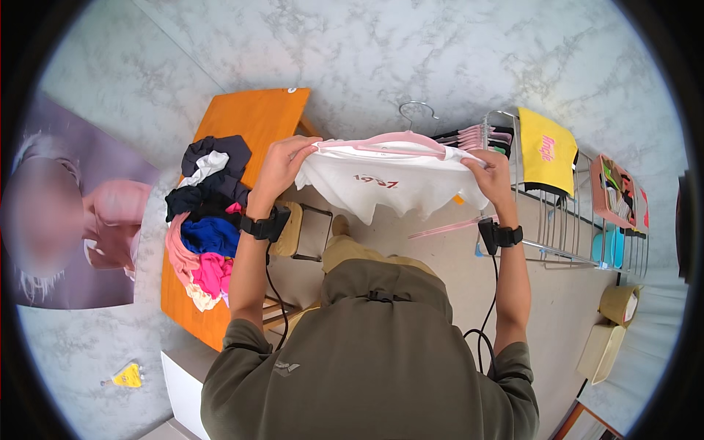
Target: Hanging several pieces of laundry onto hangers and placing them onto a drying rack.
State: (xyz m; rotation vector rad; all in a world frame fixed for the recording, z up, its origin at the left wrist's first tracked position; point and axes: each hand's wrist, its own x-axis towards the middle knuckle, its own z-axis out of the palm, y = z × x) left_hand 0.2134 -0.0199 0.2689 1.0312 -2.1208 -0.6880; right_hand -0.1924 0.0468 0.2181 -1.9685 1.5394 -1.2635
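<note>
A white T-shirt [385, 179] with a red print on its chest is stretched between my hands. A pink hanger [407, 140] with a metal hook lies along its neckline, partly inside the shirt; its hook points away from me. My left hand [286, 159] pinches the shirt's left shoulder close to the hanger's end. Opposite it, my right hand [490, 171] grips the shirt's right shoulder, beside the other end of the hanger. The shirt's lower edge hangs loosely below.
On the left, a crumpled clothes pile [212, 225] lies on an orange wooden table [264, 118], beside a stool [289, 231]. At right stands a metal rack [555, 253] with pink hangers [476, 137], a yellow cloth item [546, 151] and a pink basket [610, 192].
</note>
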